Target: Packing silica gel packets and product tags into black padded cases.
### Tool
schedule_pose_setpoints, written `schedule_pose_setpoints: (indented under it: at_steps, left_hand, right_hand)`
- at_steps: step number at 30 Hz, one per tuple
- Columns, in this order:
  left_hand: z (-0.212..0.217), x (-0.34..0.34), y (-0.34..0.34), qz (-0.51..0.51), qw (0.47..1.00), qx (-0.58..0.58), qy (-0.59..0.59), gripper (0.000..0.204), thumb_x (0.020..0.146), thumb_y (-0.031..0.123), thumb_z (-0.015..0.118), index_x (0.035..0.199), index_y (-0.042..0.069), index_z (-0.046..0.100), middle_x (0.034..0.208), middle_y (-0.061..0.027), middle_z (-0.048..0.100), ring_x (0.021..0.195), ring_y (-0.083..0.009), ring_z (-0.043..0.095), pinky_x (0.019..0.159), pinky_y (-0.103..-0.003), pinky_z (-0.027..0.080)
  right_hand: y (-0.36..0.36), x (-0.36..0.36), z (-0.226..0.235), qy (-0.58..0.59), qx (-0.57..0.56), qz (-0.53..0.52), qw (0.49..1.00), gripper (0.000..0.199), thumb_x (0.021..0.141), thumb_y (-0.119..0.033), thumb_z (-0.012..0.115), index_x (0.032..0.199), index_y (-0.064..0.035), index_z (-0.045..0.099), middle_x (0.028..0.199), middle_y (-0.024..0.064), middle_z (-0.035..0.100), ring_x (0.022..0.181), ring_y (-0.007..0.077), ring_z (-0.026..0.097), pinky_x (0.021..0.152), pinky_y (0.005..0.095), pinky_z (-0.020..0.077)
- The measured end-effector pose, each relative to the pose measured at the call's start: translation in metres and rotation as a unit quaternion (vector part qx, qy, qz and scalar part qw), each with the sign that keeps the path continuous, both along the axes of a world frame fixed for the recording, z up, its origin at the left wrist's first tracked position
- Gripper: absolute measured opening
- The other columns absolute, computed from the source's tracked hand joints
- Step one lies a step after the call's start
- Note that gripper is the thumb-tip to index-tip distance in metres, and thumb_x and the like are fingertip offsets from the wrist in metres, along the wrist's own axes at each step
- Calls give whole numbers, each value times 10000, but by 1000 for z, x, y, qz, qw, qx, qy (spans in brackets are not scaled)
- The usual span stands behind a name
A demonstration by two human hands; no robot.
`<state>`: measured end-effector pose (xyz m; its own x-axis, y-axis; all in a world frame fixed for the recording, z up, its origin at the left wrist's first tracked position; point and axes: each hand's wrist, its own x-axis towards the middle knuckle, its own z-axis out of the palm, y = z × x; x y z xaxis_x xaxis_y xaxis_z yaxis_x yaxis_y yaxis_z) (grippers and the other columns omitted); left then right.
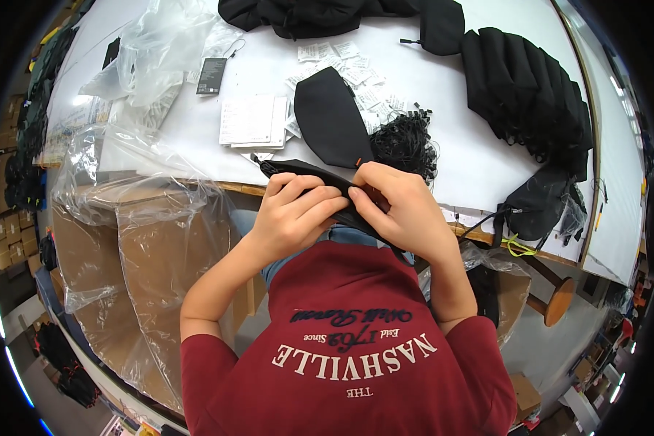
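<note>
At the near edge of the white tabletop point(479, 160), above your lap, you are holding a long, narrow black fabric piece point(352, 216), slanting down toward your right. Your bare left hand point(298, 208) is clamping on it with curled fingers, and your bare right hand point(400, 203) is pinching it near the middle. You seem to be working along its edge, so a good way is keeping the left grip steady and letting only the right fingertips make small moves; hard pulling is perhaps risking creases. The piece is looking matte and soft, and it is folding under your fingers; its inside is staying hidden. Just beyond, a flat, pointed black fabric panel point(330, 116) is lying beside a tangle of thin black cords point(407, 145).
</note>
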<state>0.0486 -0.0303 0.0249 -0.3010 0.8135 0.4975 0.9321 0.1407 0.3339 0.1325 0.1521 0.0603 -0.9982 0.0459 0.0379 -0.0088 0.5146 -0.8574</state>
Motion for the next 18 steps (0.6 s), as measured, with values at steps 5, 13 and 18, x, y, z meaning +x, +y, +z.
schedule_pose_setpoints:
  at_steps: [5,13,18]
  left_hand:
    - [-1,-2,-2,-9,1000,26,15,259,625,95,692,881,123,658,899,45,623,852,-130,562,767,-297,369]
    - [29,14,-11,-97,955,-266,-89,225,613,16,602,827,42,538,753,-70,503,733,-237,527,717,-333,419]
    - [39,4,-29,-72,933,-261,-236,185,742,84,629,877,32,514,740,-112,523,728,-288,542,664,-391,422]
  right_hand:
    - [-1,-1,-2,0,-11,3,1000,98,840,-95,582,818,-16,528,725,135,550,632,330,567,573,379,452]
    - [4,-14,-15,87,40,-68,993,81,846,-62,620,826,-7,564,690,86,529,525,171,493,501,279,400]
    - [18,-3,-34,-62,-158,66,983,207,877,-170,594,1014,-17,615,861,80,626,761,164,598,715,274,473]
